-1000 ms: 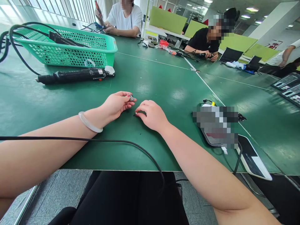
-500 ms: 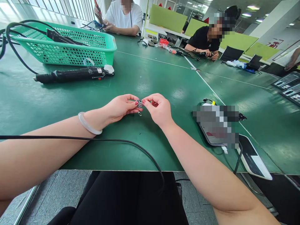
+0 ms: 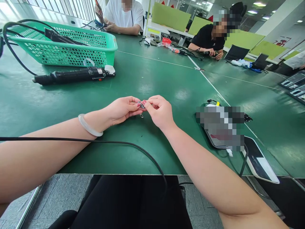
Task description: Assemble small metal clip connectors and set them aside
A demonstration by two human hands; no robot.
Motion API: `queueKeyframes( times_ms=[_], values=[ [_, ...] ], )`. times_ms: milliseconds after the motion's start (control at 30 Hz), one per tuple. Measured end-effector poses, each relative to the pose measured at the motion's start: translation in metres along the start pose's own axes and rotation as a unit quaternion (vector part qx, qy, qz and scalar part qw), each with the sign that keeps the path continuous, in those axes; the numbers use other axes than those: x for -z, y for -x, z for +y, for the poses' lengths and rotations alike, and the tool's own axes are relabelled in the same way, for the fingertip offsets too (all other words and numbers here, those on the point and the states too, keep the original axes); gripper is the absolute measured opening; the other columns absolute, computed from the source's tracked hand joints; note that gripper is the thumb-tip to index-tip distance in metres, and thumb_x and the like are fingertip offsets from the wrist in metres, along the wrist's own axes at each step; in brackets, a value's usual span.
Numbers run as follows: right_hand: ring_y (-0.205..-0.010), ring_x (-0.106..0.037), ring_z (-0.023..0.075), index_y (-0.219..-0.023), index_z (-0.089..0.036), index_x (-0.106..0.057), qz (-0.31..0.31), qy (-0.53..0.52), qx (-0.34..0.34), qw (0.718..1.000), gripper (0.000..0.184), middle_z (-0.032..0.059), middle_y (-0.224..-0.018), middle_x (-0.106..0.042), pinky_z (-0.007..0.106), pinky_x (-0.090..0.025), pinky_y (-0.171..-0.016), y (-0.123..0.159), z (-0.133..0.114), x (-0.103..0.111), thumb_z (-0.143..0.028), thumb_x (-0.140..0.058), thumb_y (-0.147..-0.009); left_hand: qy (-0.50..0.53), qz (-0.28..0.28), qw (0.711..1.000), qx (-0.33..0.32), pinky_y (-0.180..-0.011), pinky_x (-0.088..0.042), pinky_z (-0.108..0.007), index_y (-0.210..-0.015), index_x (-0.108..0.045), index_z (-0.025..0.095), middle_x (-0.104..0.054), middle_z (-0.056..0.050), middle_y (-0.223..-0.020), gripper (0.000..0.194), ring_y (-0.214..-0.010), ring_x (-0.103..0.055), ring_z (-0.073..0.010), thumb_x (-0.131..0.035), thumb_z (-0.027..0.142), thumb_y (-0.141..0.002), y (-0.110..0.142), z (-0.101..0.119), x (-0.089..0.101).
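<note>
Above the green table [image 3: 133, 159], my left hand [image 3: 124, 109] pinches a small silvery metal part [image 3: 141, 105], whose kind I cannot make out. My right hand [image 3: 160, 111] meets it from the other side, with thumb and forefinger closed on the part's right end. The fingers cover much of it. A tiny metal piece with a rectangular opening [image 3: 141, 115] shows just below the left fingertips; whether it hangs from the part or lies on the table, I cannot tell. A pale bangle [image 3: 89, 125] circles my left wrist.
A black corded electric screwdriver [image 3: 73, 75] lies before a green plastic basket [image 3: 71, 57]. One black cable [image 3: 114, 142] crosses above my left forearm. To the right are a blurred-out device [image 3: 219, 127] and a black-and-white flat object [image 3: 260, 159]. Two people sit across the table.
My right fingertips have shifted slightly left and cover more of the small metal part. My left hand keeps its pinch. The whole view has moved a little.
</note>
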State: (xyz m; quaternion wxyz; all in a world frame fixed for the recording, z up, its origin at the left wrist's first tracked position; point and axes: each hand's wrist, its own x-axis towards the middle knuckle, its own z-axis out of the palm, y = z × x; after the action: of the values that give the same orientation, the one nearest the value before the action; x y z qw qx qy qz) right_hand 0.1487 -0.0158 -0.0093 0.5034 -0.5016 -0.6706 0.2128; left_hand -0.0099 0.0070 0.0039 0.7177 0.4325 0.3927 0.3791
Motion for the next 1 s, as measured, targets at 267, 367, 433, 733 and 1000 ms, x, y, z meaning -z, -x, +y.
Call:
queueKeyframes(
  times_ms=[267, 367, 433, 733, 1000],
  values=[
    [-0.061, -0.046, 0.0093, -0.085, -0.021, -0.072, 0.008, 0.049, 0.069, 0.996, 0.017, 0.0004, -0.082, -0.064, 0.026, -0.042, -0.06, 0.002, -0.002, 0.007, -0.026, -0.055, -0.086, 0.059, 0.06, 0.996, -0.039, -0.091, -0.053, -0.025, -0.085, -0.058, 0.009, -0.066, -0.008, -0.083, 0.013, -0.086, -0.069, -0.0134, -0.05, -0.001, -0.084, -0.003, 0.002, 0.001],
    [-0.066, -0.05, 0.0109, -0.08, -0.021, -0.071, -0.052, 0.079, 0.077, 0.993, 0.012, 0.0001, -0.079, -0.063, 0.027, -0.043, -0.063, 0.004, -0.001, 0.004, -0.025, -0.06, -0.083, 0.059, 0.087, 0.993, -0.062, -0.089, -0.054, -0.027, -0.1, -0.059, 0.009, -0.067, -0.008, -0.086, 0.02, -0.085, -0.068, -0.013, -0.051, 0.0, -0.084, -0.004, 0.001, 0.003],
    [-0.073, -0.053, 0.013, -0.082, -0.022, -0.072, -0.113, 0.12, 0.083, 0.983, 0.008, 0.0008, -0.08, -0.062, 0.029, -0.044, -0.067, 0.006, 0.0, -0.001, -0.025, -0.065, -0.079, 0.048, 0.101, 0.991, -0.072, -0.089, -0.054, -0.027, -0.106, -0.06, 0.008, -0.067, -0.009, -0.089, 0.023, -0.085, -0.068, -0.0129, -0.051, 0.002, -0.085, -0.006, 0.0, 0.005],
    [-0.082, -0.055, 0.0165, -0.078, -0.02, -0.072, -0.16, 0.199, 0.095, 0.962, 0.009, 0.003, -0.082, -0.062, 0.032, -0.044, -0.074, 0.004, 0.004, -0.012, -0.019, -0.063, -0.082, 0.014, 0.12, 0.991, -0.065, -0.091, -0.051, -0.027, -0.1, -0.06, 0.007, -0.067, -0.007, -0.085, 0.019, -0.079, -0.067, -0.0107, -0.052, 0.0, -0.084, -0.004, 0.002, 0.002],
    [-0.074, -0.057, 0.0123, -0.08, -0.023, -0.073, 0.007, 0.08, 0.063, 0.995, 0.014, 0.0002, -0.082, -0.063, 0.028, -0.046, -0.067, -0.002, 0.006, 0.002, -0.017, -0.06, -0.082, -0.037, 0.055, 0.997, -0.045, -0.089, -0.05, -0.029, -0.095, -0.059, 0.009, -0.07, -0.007, -0.083, 0.016, -0.079, -0.067, -0.0113, -0.062, 0.004, -0.08, 0.001, -0.001, -0.002]
  ],
)
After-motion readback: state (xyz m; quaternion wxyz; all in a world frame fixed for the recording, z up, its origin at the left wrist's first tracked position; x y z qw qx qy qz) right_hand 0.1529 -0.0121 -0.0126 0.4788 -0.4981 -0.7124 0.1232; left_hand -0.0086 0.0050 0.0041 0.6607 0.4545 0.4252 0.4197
